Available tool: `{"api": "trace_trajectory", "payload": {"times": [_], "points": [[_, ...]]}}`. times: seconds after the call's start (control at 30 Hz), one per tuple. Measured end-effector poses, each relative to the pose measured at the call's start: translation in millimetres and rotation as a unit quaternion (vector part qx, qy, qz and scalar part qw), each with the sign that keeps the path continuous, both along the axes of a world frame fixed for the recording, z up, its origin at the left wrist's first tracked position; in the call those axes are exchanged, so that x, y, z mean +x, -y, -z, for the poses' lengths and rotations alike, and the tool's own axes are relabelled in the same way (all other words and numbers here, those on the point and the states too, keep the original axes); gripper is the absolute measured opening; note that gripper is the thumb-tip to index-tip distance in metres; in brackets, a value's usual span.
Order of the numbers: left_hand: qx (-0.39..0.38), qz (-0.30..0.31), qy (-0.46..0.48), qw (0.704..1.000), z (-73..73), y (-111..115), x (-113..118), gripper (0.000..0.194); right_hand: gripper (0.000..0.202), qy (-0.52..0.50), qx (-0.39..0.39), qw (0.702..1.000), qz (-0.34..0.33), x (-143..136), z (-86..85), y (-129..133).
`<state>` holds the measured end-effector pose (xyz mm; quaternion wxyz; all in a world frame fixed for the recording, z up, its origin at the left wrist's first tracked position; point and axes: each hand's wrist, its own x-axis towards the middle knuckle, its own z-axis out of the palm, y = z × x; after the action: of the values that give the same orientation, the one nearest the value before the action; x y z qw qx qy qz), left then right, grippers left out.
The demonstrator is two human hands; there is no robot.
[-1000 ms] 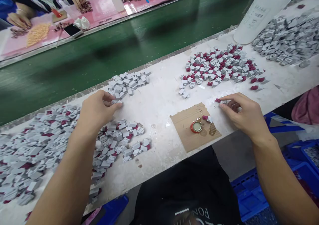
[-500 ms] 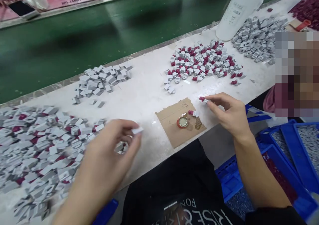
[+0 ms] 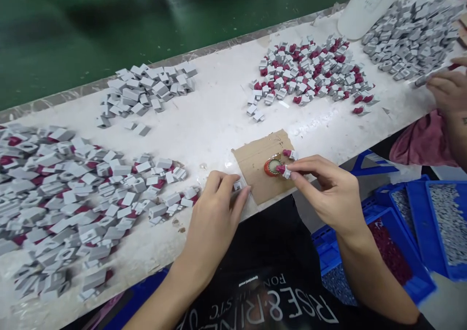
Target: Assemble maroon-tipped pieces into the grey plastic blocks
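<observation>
head view: right hand (image 3: pixel 323 189) pinches a grey-and-maroon piece (image 3: pixel 283 171) at the round metallic-rimmed cap (image 3: pixel 272 167) on torn cardboard (image 3: pixel 260 150); left hand (image 3: pixel 219 208) grips a smooth grey block (image 3: pixel 237 185), partly hidden by fingers; the bottle (image 3: pixel 368 9) is cut off above.

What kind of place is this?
Probably a small-parts assembly workshop or factory: there are heaps of grey and maroon pieces along a long white bench, blue bins of parts below, and a second person's hand at the bench.
</observation>
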<state>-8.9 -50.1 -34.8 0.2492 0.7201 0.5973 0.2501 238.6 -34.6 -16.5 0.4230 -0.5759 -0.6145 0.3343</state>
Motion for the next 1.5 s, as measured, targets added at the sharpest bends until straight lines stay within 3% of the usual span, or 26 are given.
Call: {"api": "trace_trajectory", "payload": {"times": [0.1, 0.27, 0.43, 0.67, 0.97, 1.1, 1.23, 1.5], "points": [[-0.014, 0.021, 0.04, 0.999, -0.2, 0.3, -4.4, 0.026, 0.016, 0.003, 0.005, 1.0, 0.007, -0.7, 1.2, 0.0], [-0.008, 0.058, 0.065, 0.996, 2.1, -1.0, -13.4, 0.025, 0.018, -0.003, 0.004, 1.0, 0.002, -1.3, 0.0, -1.4], [-0.033, 0.029, 0.139, 0.989, -1.4, -2.6, -10.0, 0.012, 0.016, -0.001, 0.013, 1.0, 0.005, -0.7, -1.4, -3.1], [-0.126, -0.041, 0.29, 0.948, -5.9, -11.4, 3.1, 0.015, 0.015, 0.013, 0.025, 1.0, 0.009, -0.9, -1.1, -2.1], [-0.182, -0.012, 0.361, 0.915, -16.3, -22.8, 6.0, 0.02, 0.019, 0.015, 0.021, 1.0, -0.003, -4.4, -6.4, -5.6], [-0.185, -0.034, 0.399, 0.897, -19.5, -31.0, 11.4, 0.013, 0.011, -0.066, -0.002, 0.997, 0.046, -4.6, -7.4, -7.6], [-0.199, -0.022, 0.452, 0.869, -26.9, -40.5, 24.4, 0.017, 0.006, -0.204, -0.043, 0.974, 0.085, -7.8, -7.1, -11.1], [-0.226, 0.002, 0.527, 0.819, -34.1, -49.7, 40.4, 0.026, 0.009, -0.273, -0.054, 0.959, 0.059, -14.3, -9.4, -7.5]]}}
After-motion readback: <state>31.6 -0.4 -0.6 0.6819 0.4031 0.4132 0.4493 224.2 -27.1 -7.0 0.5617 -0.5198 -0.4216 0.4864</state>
